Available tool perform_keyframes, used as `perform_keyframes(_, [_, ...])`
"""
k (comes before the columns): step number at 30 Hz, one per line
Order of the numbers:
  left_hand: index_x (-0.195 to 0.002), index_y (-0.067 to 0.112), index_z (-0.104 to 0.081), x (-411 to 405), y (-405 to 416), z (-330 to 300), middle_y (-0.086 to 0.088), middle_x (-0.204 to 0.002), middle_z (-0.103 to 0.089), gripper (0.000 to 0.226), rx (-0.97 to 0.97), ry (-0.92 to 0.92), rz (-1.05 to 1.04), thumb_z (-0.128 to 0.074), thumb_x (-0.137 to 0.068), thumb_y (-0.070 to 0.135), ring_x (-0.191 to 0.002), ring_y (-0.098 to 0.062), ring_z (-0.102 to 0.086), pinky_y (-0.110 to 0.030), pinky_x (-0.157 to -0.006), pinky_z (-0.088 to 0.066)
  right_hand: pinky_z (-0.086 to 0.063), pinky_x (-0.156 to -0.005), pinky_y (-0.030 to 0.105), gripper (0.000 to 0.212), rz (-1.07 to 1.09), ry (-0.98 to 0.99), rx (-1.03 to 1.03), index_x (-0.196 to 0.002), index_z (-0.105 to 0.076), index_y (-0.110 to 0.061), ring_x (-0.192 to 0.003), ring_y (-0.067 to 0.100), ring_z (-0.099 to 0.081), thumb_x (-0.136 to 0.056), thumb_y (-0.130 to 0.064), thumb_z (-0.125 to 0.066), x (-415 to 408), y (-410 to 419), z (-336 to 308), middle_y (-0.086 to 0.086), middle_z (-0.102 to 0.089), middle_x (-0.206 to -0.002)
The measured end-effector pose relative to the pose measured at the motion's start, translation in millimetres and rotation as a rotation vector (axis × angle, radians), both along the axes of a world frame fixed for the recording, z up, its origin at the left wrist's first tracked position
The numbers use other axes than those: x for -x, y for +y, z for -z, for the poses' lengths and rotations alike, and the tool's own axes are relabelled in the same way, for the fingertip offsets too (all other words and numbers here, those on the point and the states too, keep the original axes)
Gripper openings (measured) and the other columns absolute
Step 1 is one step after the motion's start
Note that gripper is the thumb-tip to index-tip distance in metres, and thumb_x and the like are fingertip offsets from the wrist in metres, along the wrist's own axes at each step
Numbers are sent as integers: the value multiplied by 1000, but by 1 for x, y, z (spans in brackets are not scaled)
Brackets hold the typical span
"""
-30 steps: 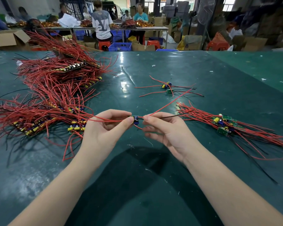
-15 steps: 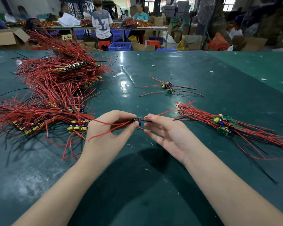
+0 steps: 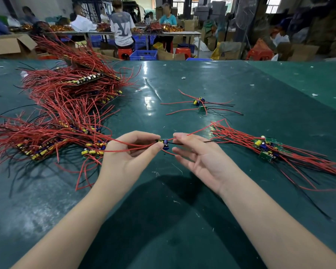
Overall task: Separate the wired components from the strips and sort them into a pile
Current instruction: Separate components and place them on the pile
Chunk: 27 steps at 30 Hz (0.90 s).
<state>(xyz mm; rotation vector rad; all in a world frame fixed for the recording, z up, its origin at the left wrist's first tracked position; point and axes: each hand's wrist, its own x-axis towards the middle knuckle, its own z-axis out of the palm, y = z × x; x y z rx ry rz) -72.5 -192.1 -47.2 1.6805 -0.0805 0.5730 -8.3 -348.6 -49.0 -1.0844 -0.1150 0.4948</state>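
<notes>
Nearest the person, 2 bare forearms reach out over the dark green table (image 3: 163,220). The left hand (image 3: 128,154) pinches a small wired component (image 3: 163,143) between thumb and forefinger, its blue and yellow parts showing at the fingertips; the other fingers curl loosely underneath. The right hand (image 3: 200,158) meets it from the other side, thumb and forefinger closed on the component's black wire, the remaining fingers spread and relaxed below. Red wires trail away from the component to both sides, and it is held just above the tabletop.

To the right, a sorted pile (image 3: 268,148) of separated green boards lies with its red and black leads fanned toward the table edge. To the left sprawls a big tangle of strips (image 3: 52,121), boards still joined in rows under a mass of red wire. Beyond the hands, 2 loose components (image 3: 200,104) lie near each other, wires splayed.

Farther back, people (image 3: 122,30) work at another table among cardboard boxes (image 3: 10,45), a blue crate (image 3: 144,54) and red stools.
</notes>
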Motion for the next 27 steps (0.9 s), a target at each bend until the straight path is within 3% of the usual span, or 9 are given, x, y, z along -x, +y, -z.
perform_keyframes(4, [-88, 7, -72, -3, 3, 0, -6, -80, -75, 17, 119, 66, 7, -73, -73, 16, -76, -16, -71, -22, -74, -55, -53, -57, 17, 17, 66, -14, -70, -77, -72, -8, -59, 10, -66, -61, -11, -75, -6, -4, -3, 3, -70, -72])
perform_keyframes(7, [-86, 7, -71, -5, 6, 0, -11, -80, -73, 17, 286, 120, 24, -73, -70, 14, -78, -22, -69, -28, -80, -56, -54, -59, 18, 7, 26, -100, -89, -69, -74, -7, -60, 13, -67, -63, -6, -73, -8, -7, -5, 5, -70, -68])
perform_keyframes(13, [-84, 2, -69, -4, 10, -5, -8, -78, -74, 19, 539, 216, 98, -69, -68, 12, -73, -15, -71, -17, -71, -55, -55, -60, 22, 6, 49, -309, 10, -73, -73, -8, -63, 21, -70, -67, -8, -74, -8, -10, -4, 9, -70, -70])
perform_keyframes(18, [-77, 4, -72, -5, 13, -7, -10, -76, -74, 14, 624, 307, 98, -69, -66, 12, -66, -12, -70, -13, -62, -54, -56, -61, 23, 6, 60, -409, 176, -78, -70, -2, -63, 21, -71, -80, 4, -70, -9, -13, -5, 8, -71, -68])
perform_keyframes(21, [-72, 6, -75, -5, 13, -7, -10, -77, -74, 11, 633, 300, 115, -69, -65, 12, -67, -12, -70, -13, -61, -53, -56, -60, 23, 7, 62, -377, 178, -78, -69, -1, -62, 21, -70, -82, 5, -68, -7, -13, -7, 9, -71, -68])
perform_keyframes(24, [-80, 3, -72, -6, 16, -7, -10, -78, -74, 17, 645, 281, 97, -68, -66, 12, -69, -12, -71, -13, -63, -54, -55, -57, 22, 5, 58, -238, 65, -82, -68, -2, -61, 21, -70, -86, -1, -65, -7, -13, -10, 11, -70, -69])
perform_keyframes(27, [-84, 2, -70, -7, 20, -8, -9, -79, -74, 21, 668, 267, 80, -69, -66, 13, -70, -12, -71, -13, -64, -54, -55, -56, 19, 19, 66, -120, -38, -80, -73, -6, -62, 17, -70, -92, -10, -59, -9, -16, -13, 10, -70, -71])
